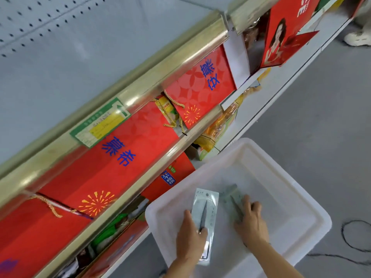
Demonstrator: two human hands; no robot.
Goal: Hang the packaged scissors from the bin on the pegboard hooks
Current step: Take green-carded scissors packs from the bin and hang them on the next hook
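A translucent white plastic bin (297, 199) stands on the floor at the lower right. My left hand (188, 237) holds a pack of scissors (206, 209) above the bin, its hang-hole end pointing away from me. My right hand (251, 221) is down inside the bin, its fingers closed over a second scissors pack (233, 194) that looks blurred. The grey pegboard (36, 19) with its rows of holes fills the upper left; no hooks show in this view.
Shelves with gold edge rails (128, 101) run diagonally from lower left to upper right, holding red gift boxes (124, 149) with blue lettering. A black cable (353, 237) lies on the grey floor to the right of the bin. Someone's white shoe (357, 37) is at the top right.
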